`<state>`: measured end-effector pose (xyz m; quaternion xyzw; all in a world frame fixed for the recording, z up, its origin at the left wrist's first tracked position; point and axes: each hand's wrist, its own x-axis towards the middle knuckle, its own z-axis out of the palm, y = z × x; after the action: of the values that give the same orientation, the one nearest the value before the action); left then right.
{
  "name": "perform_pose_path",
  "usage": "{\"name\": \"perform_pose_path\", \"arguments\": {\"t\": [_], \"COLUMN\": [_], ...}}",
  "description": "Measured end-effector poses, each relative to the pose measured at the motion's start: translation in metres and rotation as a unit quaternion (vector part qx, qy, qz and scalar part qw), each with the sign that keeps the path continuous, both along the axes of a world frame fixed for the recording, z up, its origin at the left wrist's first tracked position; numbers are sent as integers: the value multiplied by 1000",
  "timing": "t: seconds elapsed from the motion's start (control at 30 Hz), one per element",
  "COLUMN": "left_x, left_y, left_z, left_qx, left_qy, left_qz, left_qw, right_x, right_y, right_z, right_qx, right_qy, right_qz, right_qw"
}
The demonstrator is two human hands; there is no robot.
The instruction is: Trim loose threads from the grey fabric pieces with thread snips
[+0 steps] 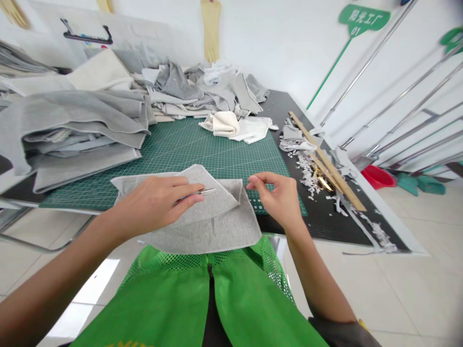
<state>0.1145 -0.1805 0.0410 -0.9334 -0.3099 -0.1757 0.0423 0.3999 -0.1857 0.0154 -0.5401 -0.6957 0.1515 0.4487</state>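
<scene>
A folded piece of light grey cloth hangs over the near edge of the cutting mat, with one corner turned back on top. My left hand rests over this cloth, and between its thumb and fingers is a small pointed metal tool, like tweezers or thread snips. Its tip points right. Just right of the cloth, my right hand is raised with thumb and fingertips pinched together. Whatever the pinch holds, if anything, is too small to make out.
The green cutting mat covers much of the dark table. Grey cloths are stacked at left, a heap of fabric lies behind. Gold-handled scissors, wooden strips and white scraps lie at right.
</scene>
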Motion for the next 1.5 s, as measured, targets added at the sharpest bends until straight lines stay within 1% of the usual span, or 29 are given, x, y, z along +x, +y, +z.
{"name": "perform_pose_path", "arguments": {"t": [0.1, 0.23, 0.33, 0.37, 0.43, 0.5, 0.53, 0.7, 0.83, 0.93, 1.0, 1.03, 1.1, 1.17, 1.23, 1.27, 1.3, 1.37, 1.43, 1.5], "left_x": [-1, -3, -3, -2, -1, 0, 0, 0, -2, -2, -2, -1, -1, -1, -1, -1, -1, 0, 0, 0], "left_y": [1, 1, 1, 1, 0, 0, 0, -1, -1, -1, -1, -1, -1, -1, -1, -1, -1, -2, -3, -3], "left_z": [-1, -3, -3, -3, -2, -1, -1, 0, -1, -2, -1, -1, 0, 1, 1, 1, 1, 2, 2, 1], "left_qx": [-8, -2, 8, 12, 17, 19, 19, 12, 6, 4, 2, 3, 5, 7, 10, 11, 11, 10, 7, 5], "left_qy": [3, -7, -5, -4, -6, -8, -9, -9, -10, -4, -1, -2, -7, -8, -5, -4, -2, 0, 5, 4], "left_qz": [0, 0, 1, 0, -4, -6, -5, 0, 2, 7, 9, 10, 7, 5, 5, 6, 7, 8, 11, 15], "left_qw": [1000, 1000, 1000, 1000, 1000, 1000, 1000, 1000, 1000, 1000, 1000, 1000, 1000, 1000, 1000, 1000, 1000, 1000, 1000, 1000], "right_x": [11, 31, 45, 49, 57, 65, 70, 107, 135, 137, 130, 124, 110, 91, 67, 53, 40, 14, -7, -20], "right_y": [9, 35, 56, 61, 66, 66, 64, 51, 38, 30, 27, 26, 22, 17, 8, 3, -1, -8, -11, -9], "right_z": [4, 9, 10, 10, 9, 8, 8, 4, 2, 2, 5, 8, 13, 18, 22, 23, 23, 18, 9, -2], "right_qx": [21, 43, 40, 33, 15, 5, 5, 14, -38, -65, -53, -40, 0, 49, 98, 117, 121, 104, 66, 29], "right_qy": [25, 9, -66, -111, -212, -288, -309, -328, -347, -338, -323, -310, -263, -202, -153, -134, -118, -89, -76, -85], "right_qz": [-20, -44, -76, -96, -141, -180, -195, -272, -308, -330, -342, -334, -280, -182, -69, -20, 22, 87, 129, 147], "right_qw": [999, 998, 994, 989, 967, 941, 931, 905, 885, 879, 881, 889, 923, 961, 981, 984, 985, 987, 986, 985]}}
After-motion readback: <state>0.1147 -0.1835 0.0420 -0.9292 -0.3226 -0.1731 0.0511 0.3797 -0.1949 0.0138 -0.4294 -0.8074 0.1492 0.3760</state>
